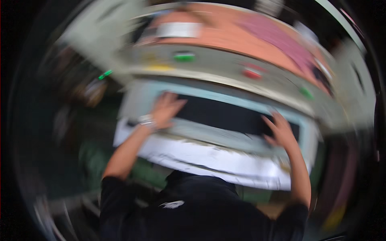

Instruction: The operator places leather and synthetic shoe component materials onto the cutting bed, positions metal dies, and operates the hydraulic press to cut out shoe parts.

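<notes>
A long black strip of flat material [221, 114] lies across a pale blue bed [209, 132] in front of me. My left hand [165, 110] is spread at the strip's left end, a light-coloured watch or band [146, 120] on its wrist. Toward the other end, my right hand [280, 130] reaches over the strip with fingers apart. Neither hand grips anything that I can see. Motion blur hides whether the fingertips press on the strip or hover just above it.
Behind the bed runs a grey machine panel with a green button [184, 56] and a red button [252, 72]. Above it an orange surface [225, 28] carries a white sheet [179, 29] and a pinkish cloth [277, 38]. A white covering [209, 156] hangs along the near edge.
</notes>
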`<state>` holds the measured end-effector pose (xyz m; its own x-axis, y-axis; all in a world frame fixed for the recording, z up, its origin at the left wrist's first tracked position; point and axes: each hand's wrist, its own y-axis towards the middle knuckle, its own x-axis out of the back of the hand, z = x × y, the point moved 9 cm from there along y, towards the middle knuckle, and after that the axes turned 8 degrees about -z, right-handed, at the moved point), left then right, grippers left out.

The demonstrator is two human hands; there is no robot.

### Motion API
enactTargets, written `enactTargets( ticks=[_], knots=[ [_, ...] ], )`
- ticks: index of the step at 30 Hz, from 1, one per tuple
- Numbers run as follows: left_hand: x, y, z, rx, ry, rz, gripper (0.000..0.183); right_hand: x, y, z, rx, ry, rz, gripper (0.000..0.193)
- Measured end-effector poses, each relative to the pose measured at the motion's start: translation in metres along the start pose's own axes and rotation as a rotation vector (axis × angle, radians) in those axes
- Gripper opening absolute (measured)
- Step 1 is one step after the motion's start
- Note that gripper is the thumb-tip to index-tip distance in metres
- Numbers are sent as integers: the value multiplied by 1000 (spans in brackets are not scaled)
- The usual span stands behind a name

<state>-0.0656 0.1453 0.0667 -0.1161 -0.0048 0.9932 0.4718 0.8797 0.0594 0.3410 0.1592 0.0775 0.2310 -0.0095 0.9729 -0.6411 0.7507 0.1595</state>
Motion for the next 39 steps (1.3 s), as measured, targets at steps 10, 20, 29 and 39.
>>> enactTargets(
  ticks=[10,20,29,39],
  knots=[
    [-19,-206,-107,761,-487,-533,20,-99,50,147,412,487,273,50],
    [-24,-386,-201,1408,-481,-853,40,48,106,490,1327,728,42,21],
    [-4,-489,-239,1433,-404,-1125,33,197,-16,722,1946,1002,-68,27],
    [8,-571,-308,1638,-340,-1372,26,341,-208,836,2529,1315,36,31]
  ],
)
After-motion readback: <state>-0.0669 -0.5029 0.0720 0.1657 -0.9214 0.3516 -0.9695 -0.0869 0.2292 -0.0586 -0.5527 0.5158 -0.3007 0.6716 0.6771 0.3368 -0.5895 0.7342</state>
